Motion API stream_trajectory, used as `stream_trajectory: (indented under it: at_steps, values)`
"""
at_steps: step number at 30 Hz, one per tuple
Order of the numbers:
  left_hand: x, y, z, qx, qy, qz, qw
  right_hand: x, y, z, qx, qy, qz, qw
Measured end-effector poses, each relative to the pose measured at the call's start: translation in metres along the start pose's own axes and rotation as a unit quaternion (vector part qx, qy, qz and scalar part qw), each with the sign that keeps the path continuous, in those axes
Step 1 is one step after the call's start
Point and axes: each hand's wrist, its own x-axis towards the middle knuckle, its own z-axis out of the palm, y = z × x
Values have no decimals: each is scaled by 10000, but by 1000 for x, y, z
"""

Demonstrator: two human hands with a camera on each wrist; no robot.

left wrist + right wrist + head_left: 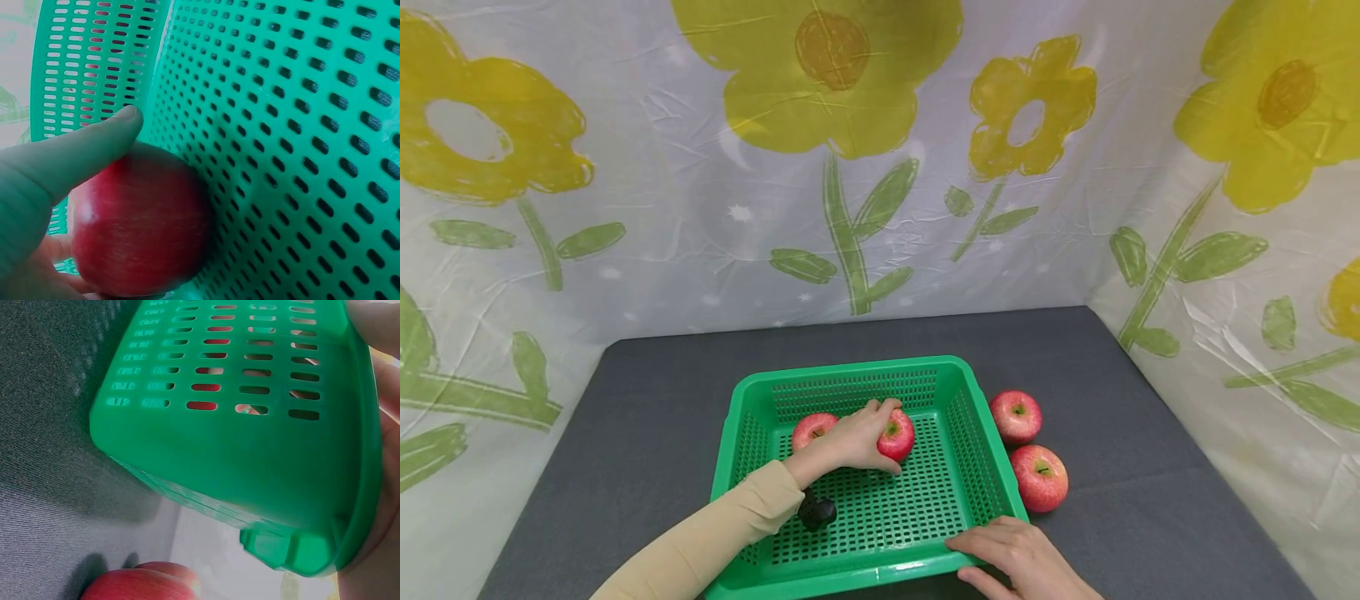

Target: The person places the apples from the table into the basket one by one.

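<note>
In the head view, my left hand (859, 440) reaches into a green plastic basket (880, 575) and holds a red apple (897, 435) just above or on its slotted floor. The left wrist view shows my thumb along one side of this apple (144, 225), with other fingers partly hidden beneath it. Another red apple (811, 429) lies in the basket to the left, partly covered by my left hand. My right hand (1011, 554) grips the basket's rim near its front right corner. From the right wrist view, its fingers (387, 381) show beside the rim.
Two red apples sit on the dark table (1150, 467) just right of the basket: a farther apple (1017, 417) and a nearer apple (1040, 478). A black round device (816, 510) is at my left wrist. Behind the table hangs a flower-printed curtain (700, 208).
</note>
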Motion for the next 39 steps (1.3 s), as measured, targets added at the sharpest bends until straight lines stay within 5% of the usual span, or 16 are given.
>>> stream_trajectory:
  at_steps: [9,14,22,31,35,39]
  values:
    - [-9,6,-26,-313,-47,-57,9995,0,0,0,35,-20,19,10000]
    - [-27,7,-56,-579,454,57,9973,-1,1,2,-120,89,-87,9999]
    - [-88,-11,-85,-1347,1793,36,9745,-2,1,1,-152,133,-75,9998]
    - [-162,-43,-75,-1093,3114,-584,9422,-2,1,2,-123,88,-20,9999]
    - [-181,-57,-67,-1325,3017,-1084,9379,-2,1,2,-98,88,2,9999]
    - [-190,-70,-56,-1860,2272,-1516,9438,-2,1,3,-104,108,5,9999]
